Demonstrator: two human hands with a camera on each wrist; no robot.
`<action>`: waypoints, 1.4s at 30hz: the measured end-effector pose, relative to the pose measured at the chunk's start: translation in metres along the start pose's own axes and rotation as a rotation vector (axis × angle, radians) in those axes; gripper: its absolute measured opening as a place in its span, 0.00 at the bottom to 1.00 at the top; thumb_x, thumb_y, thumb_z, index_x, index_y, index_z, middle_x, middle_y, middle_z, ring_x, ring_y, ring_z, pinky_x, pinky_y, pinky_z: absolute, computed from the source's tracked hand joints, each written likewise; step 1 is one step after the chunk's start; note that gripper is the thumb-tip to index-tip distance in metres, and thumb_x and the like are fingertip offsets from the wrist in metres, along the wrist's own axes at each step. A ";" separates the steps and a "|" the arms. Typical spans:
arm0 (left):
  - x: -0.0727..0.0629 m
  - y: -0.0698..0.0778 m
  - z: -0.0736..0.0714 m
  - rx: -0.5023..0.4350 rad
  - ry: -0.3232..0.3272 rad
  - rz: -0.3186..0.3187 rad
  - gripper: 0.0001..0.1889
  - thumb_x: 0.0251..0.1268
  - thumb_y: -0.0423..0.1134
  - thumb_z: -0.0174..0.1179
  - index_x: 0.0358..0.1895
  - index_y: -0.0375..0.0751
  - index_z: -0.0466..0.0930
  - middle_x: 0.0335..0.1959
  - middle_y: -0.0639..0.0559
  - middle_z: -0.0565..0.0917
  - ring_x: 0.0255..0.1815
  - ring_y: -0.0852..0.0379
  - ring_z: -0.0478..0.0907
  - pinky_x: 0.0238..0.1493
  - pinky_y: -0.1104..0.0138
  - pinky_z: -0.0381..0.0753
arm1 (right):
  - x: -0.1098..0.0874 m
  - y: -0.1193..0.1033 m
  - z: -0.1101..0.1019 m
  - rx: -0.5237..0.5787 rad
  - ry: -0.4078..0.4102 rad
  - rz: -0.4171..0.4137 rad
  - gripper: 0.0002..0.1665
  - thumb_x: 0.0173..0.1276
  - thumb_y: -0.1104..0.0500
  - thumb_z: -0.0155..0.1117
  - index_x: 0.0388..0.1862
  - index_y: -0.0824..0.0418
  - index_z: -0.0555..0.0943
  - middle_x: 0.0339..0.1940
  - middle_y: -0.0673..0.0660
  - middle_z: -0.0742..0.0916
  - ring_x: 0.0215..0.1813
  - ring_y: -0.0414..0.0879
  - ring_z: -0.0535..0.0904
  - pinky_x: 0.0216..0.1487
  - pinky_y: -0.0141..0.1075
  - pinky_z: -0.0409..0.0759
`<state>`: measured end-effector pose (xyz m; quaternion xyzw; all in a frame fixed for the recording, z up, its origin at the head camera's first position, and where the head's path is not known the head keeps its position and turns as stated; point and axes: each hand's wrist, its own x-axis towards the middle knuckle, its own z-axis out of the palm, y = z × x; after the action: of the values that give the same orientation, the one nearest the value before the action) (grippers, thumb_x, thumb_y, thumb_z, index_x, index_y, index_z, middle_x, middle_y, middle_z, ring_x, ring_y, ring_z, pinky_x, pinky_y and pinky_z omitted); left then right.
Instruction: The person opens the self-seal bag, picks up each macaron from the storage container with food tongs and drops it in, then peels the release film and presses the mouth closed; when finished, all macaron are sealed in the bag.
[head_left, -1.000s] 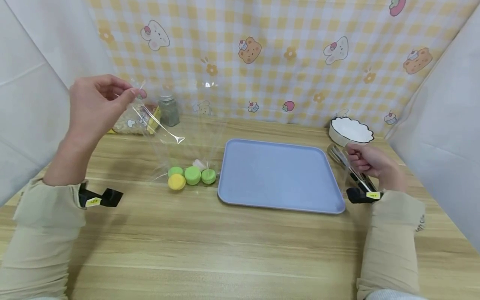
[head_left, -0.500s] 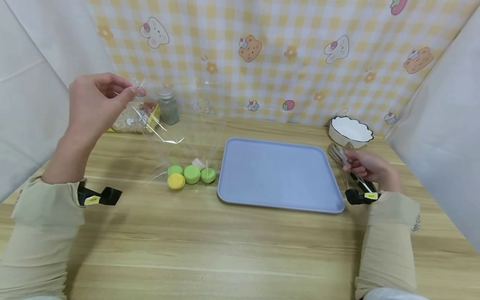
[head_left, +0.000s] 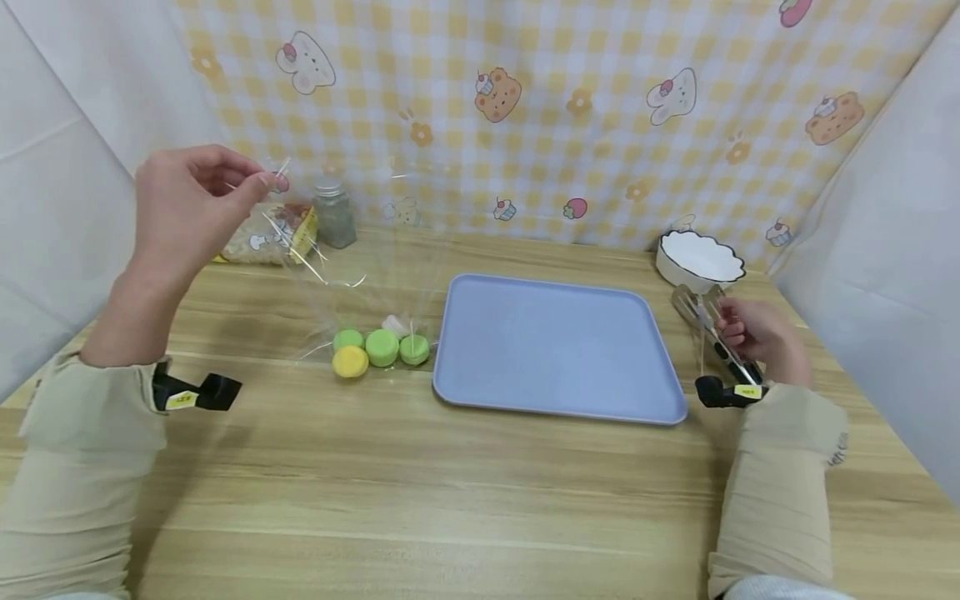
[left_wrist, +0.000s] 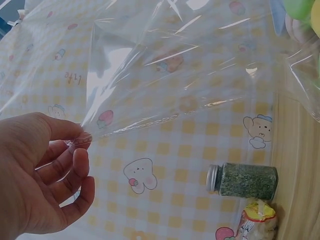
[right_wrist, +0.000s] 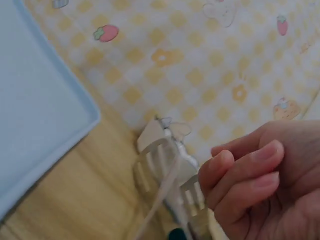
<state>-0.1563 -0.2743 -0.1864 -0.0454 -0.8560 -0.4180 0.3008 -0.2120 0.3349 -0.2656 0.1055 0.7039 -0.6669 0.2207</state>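
In the head view my left hand (head_left: 198,204) pinches the upper corner of a clear plastic bag (left_wrist: 125,65) between thumb and forefinger. Several green and yellow macaron-like rounds (head_left: 382,347) and a pale piece lie at the bag's bottom, on the table. On the right, my right hand (head_left: 757,333) hovers by metal tongs (head_left: 686,304) with its fingers curled. A thin pale strip (right_wrist: 157,197) stands in front of the tongs, left of the fingers in the right wrist view. Whether this hand holds strip or tongs, I cannot tell.
A blue tray (head_left: 558,350) lies mid-table. Behind the tongs stands a white scalloped bowl (head_left: 699,260). At the back left are a jar of green flakes (left_wrist: 247,181) and a yellow-edged food packet (head_left: 262,233). A checked cloth (head_left: 570,108) hangs behind the table.
My right hand dips left toward the tongs, then moves back right. The tongs have shifted slightly right, the pale strip too. My left hand stays nearly still with the bag.
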 end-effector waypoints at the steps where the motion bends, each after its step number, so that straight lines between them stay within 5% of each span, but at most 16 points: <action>1: 0.000 0.000 0.000 0.003 0.000 0.000 0.06 0.58 0.40 0.63 0.33 0.42 0.85 0.18 0.73 0.78 0.19 0.67 0.72 0.22 0.74 0.64 | -0.003 -0.003 0.000 -0.073 0.020 -0.021 0.20 0.76 0.59 0.36 0.22 0.59 0.67 0.15 0.47 0.74 0.13 0.32 0.63 0.15 0.23 0.63; 8: 0.000 -0.002 0.002 -0.018 -0.006 -0.007 0.02 0.58 0.38 0.63 0.30 0.47 0.84 0.19 0.74 0.79 0.18 0.68 0.73 0.20 0.77 0.65 | -0.017 -0.010 0.018 -1.013 0.249 -0.086 0.23 0.62 0.47 0.60 0.12 0.57 0.72 0.11 0.49 0.73 0.15 0.41 0.68 0.18 0.34 0.68; 12: 0.000 -0.004 0.002 0.002 -0.007 -0.010 0.05 0.57 0.40 0.64 0.31 0.44 0.84 0.18 0.75 0.78 0.19 0.68 0.72 0.20 0.77 0.64 | -0.010 -0.003 0.032 -1.274 0.240 -0.105 0.20 0.53 0.54 0.64 0.09 0.57 0.68 0.11 0.51 0.73 0.17 0.45 0.69 0.20 0.36 0.68; 15: -0.002 -0.004 0.001 0.008 -0.015 -0.019 0.09 0.57 0.42 0.64 0.33 0.40 0.84 0.17 0.73 0.78 0.19 0.67 0.71 0.19 0.77 0.64 | -0.005 0.001 0.035 -1.279 0.193 -0.155 0.17 0.52 0.59 0.63 0.09 0.59 0.71 0.10 0.48 0.71 0.16 0.43 0.66 0.19 0.35 0.65; 19: -0.004 -0.005 -0.001 0.004 -0.019 -0.030 0.07 0.57 0.42 0.64 0.31 0.43 0.84 0.18 0.72 0.79 0.19 0.66 0.71 0.20 0.76 0.64 | -0.001 0.001 0.034 -1.057 0.098 -0.153 0.12 0.60 0.57 0.62 0.26 0.67 0.82 0.11 0.47 0.70 0.16 0.40 0.63 0.18 0.33 0.63; 23: -0.003 -0.006 -0.001 0.004 -0.012 -0.021 0.05 0.56 0.43 0.65 0.30 0.47 0.84 0.18 0.74 0.78 0.18 0.68 0.72 0.20 0.76 0.64 | 0.002 0.001 0.036 -0.881 -0.002 -0.062 0.15 0.66 0.58 0.60 0.41 0.72 0.81 0.16 0.49 0.76 0.17 0.38 0.68 0.19 0.30 0.69; 28: -0.003 -0.006 -0.001 0.002 -0.015 -0.015 0.05 0.56 0.43 0.65 0.29 0.47 0.84 0.18 0.74 0.78 0.18 0.68 0.72 0.19 0.76 0.63 | 0.002 0.001 0.042 -0.887 -0.067 -0.057 0.14 0.69 0.66 0.50 0.41 0.77 0.79 0.21 0.52 0.81 0.21 0.38 0.73 0.23 0.30 0.75; 31: -0.003 -0.005 -0.002 0.012 -0.008 0.003 0.05 0.57 0.42 0.65 0.29 0.46 0.83 0.18 0.74 0.78 0.18 0.68 0.72 0.20 0.76 0.63 | 0.000 -0.001 0.044 -1.054 -0.011 -0.154 0.13 0.67 0.63 0.55 0.32 0.72 0.82 0.17 0.50 0.80 0.19 0.39 0.71 0.21 0.31 0.72; 35: -0.002 -0.004 -0.001 0.022 -0.003 0.016 0.05 0.57 0.41 0.64 0.29 0.45 0.84 0.19 0.76 0.77 0.18 0.69 0.72 0.20 0.77 0.64 | -0.007 -0.007 0.047 -1.263 0.195 -0.298 0.18 0.59 0.52 0.66 0.16 0.63 0.78 0.11 0.47 0.73 0.18 0.42 0.65 0.19 0.35 0.64; 39: -0.001 -0.002 -0.002 0.027 -0.002 0.016 0.04 0.58 0.40 0.63 0.30 0.44 0.84 0.18 0.77 0.77 0.18 0.70 0.72 0.20 0.77 0.64 | -0.022 -0.019 0.050 -1.213 0.346 -0.416 0.23 0.64 0.49 0.61 0.14 0.61 0.72 0.10 0.48 0.68 0.16 0.43 0.62 0.18 0.36 0.61; 42: 0.000 -0.001 -0.001 0.003 -0.009 0.010 0.04 0.58 0.39 0.63 0.31 0.44 0.84 0.19 0.76 0.78 0.18 0.69 0.72 0.21 0.77 0.65 | -0.036 -0.030 0.053 -1.155 0.382 -0.523 0.24 0.68 0.50 0.56 0.16 0.63 0.74 0.10 0.49 0.67 0.15 0.42 0.60 0.17 0.36 0.59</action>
<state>-0.1563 -0.2763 -0.1866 -0.0513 -0.8577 -0.4151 0.2990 -0.1845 0.2853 -0.2228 -0.0877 0.9775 -0.1835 -0.0564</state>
